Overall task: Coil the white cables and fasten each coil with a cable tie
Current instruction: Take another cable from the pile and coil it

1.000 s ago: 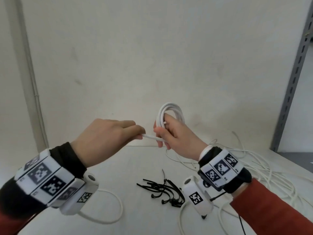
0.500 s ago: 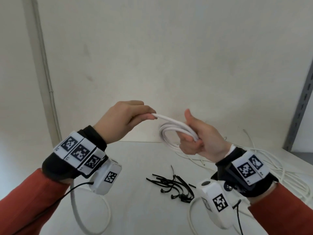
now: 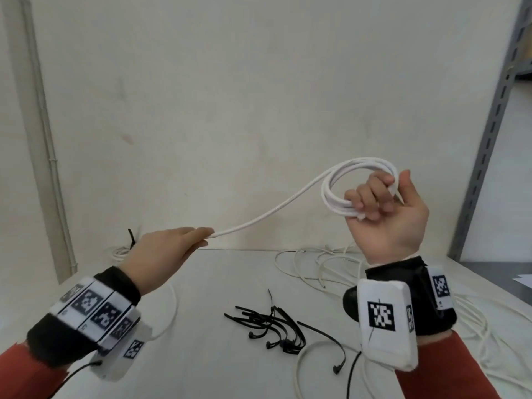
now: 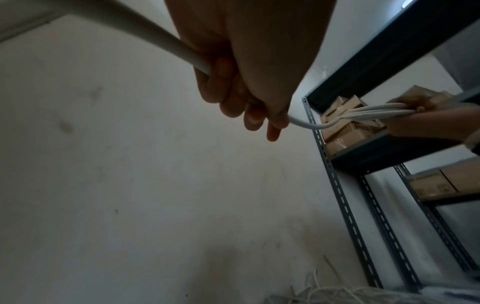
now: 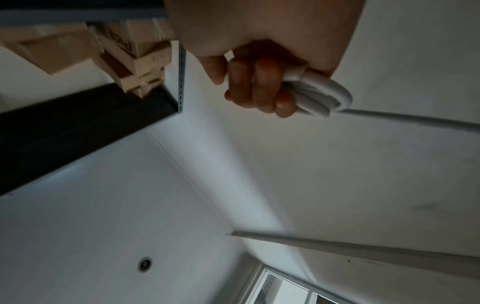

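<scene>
My right hand (image 3: 383, 205) is raised palm-up and grips a coil of white cable (image 3: 339, 182) with several loops; the right wrist view shows its fingers (image 5: 259, 86) curled round the coil (image 5: 322, 96). A free length of the cable (image 3: 273, 214) runs down-left to my left hand (image 3: 172, 249), which pinches it at the fingertips. In the left wrist view the cable (image 4: 145, 33) passes through the left hand's curled fingers (image 4: 233, 98). A pile of black cable ties (image 3: 276, 329) lies on the white table (image 3: 216, 283) between my wrists.
Loose white cables (image 3: 322, 263) sprawl over the table's right and back. A tied coil (image 3: 121, 249) with a black tie sits at the back left by the wall. A grey metal shelf upright (image 3: 486, 133) stands at the right, with cardboard boxes (image 4: 345, 123) on its shelves.
My hands have moved apart: the right hand has swung up and right with the coil, turning palm-up. The left hand has dropped left, drawing a longer stretch of cable between them.
</scene>
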A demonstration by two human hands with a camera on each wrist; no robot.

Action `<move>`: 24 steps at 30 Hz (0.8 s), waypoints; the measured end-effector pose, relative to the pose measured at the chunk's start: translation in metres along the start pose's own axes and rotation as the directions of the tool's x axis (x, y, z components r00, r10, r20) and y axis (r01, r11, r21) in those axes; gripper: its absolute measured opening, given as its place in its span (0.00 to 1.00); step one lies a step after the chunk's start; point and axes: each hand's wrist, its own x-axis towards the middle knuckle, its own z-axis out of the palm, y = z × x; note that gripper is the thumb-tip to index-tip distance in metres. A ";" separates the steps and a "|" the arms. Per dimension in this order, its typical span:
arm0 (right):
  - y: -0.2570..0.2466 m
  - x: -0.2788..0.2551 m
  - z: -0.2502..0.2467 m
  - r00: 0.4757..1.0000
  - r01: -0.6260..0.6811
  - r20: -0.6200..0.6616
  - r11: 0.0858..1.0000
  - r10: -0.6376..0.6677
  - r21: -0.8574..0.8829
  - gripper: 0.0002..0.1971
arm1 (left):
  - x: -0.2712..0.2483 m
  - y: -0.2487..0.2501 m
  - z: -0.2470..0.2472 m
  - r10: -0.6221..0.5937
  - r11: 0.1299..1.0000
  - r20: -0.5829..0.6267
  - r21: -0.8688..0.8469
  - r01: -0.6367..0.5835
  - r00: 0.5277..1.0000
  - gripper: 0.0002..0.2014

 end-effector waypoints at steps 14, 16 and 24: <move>0.052 0.020 -0.014 0.960 -0.016 -0.251 0.876 -0.121 -0.482 0.10 | 0.016 0.038 -0.041 0.270 0.909 0.051 0.317 -0.272 0.962 0.14; 0.064 0.012 -0.011 0.982 -0.071 -0.174 0.687 -0.081 -0.723 0.12 | 0.020 0.040 -0.046 0.266 0.904 0.049 0.335 -0.267 0.963 0.11; 0.080 -0.022 -0.010 0.885 0.012 0.043 0.070 0.463 -0.997 0.07 | 0.038 0.033 -0.055 0.257 0.918 0.039 0.302 -0.257 0.966 0.16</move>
